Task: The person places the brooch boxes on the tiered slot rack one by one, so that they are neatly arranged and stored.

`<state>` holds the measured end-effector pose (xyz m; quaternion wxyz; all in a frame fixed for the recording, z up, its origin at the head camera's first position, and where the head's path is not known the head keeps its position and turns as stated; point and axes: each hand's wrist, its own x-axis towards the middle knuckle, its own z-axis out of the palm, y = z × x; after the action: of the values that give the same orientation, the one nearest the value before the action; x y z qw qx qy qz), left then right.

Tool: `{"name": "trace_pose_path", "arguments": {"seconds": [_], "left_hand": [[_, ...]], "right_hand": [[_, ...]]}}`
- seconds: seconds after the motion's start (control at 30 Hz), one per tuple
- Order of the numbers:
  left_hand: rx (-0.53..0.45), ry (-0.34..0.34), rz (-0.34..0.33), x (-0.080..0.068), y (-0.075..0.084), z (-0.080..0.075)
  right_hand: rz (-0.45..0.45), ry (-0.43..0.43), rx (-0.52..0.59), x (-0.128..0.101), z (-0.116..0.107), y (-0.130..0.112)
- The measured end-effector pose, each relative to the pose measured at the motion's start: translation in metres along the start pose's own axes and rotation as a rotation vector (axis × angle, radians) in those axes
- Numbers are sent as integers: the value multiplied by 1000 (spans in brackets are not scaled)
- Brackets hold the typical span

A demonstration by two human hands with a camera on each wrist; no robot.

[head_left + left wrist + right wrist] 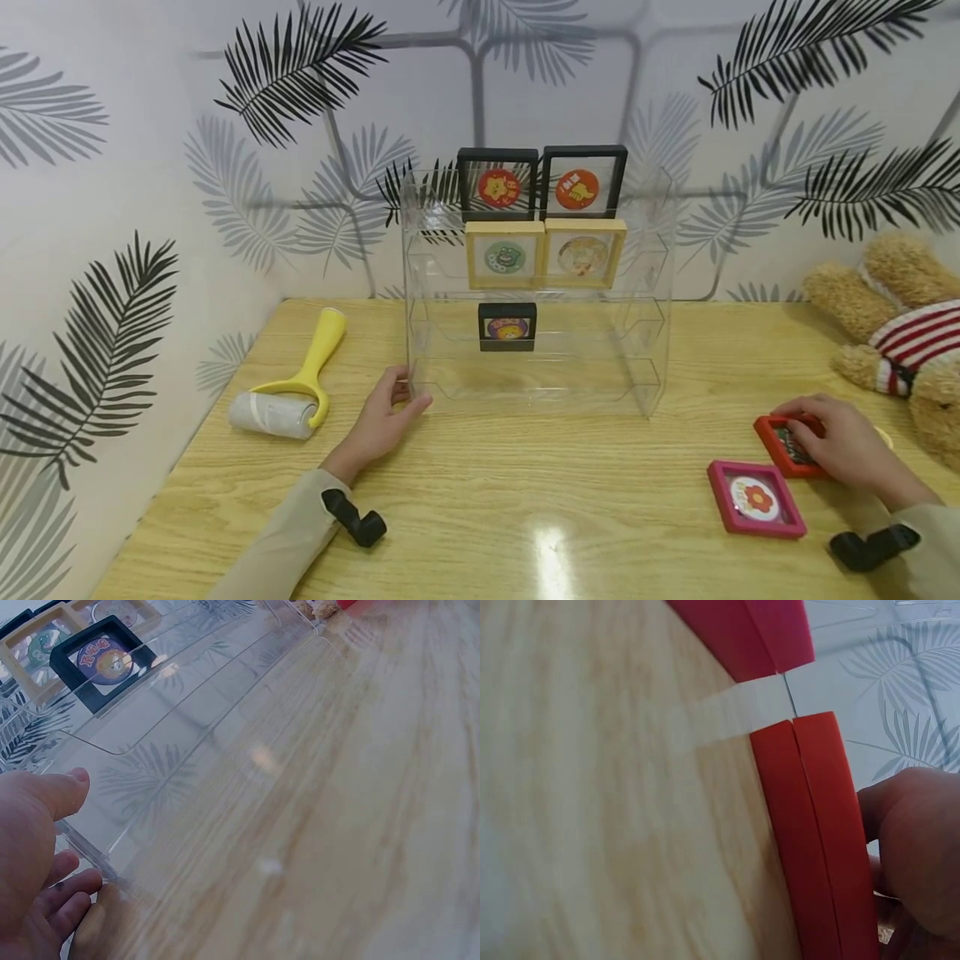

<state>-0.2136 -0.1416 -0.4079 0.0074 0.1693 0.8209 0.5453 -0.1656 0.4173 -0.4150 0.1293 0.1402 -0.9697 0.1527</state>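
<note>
A clear acrylic display rack [540, 392] stands upright on the table. My left hand [384, 421] holds its lower left corner, thumb in front and fingers curled at the side panel; the thumb [64, 791] also shows in the left wrist view. Far to the right, my right hand [843, 437] grips a red square display frame [772, 442] lying on the table, the hand covering part of it. In the right wrist view the red frame's side fills the middle, fingers behind it. Closer to me lies a pink frame [791, 527] with a flower badge.
On the rack stand two large black frames [499, 155], two cream frames [506, 227] and a small black frame [507, 345]. A yellow-handled lint roller [322, 337] lies at left. A striped teddy bear [918, 333] lies at right, against the wallpapered wall [247, 192].
</note>
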Motion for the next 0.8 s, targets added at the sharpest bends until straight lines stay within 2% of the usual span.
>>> {"name": "trace_pose_path", "arguments": {"seconds": [0.17, 0.27, 0.43, 0.6, 0.8], "left_hand": [[2, -5, 8, 0, 0, 0], [3, -8, 6, 0, -1, -1], [4, -7, 6, 1, -1, 0], [8, -7, 0, 0, -1, 0], [5, -4, 3, -1, 0, -1]], "right_hand": [[-93, 66, -25, 5, -1, -2], [-107, 71, -5, 9, -3, -6], [-75, 39, 56, 13, -7, -15], [-51, 43, 84, 16, -5, -23], [27, 16, 183, 24, -2, -29]]}}
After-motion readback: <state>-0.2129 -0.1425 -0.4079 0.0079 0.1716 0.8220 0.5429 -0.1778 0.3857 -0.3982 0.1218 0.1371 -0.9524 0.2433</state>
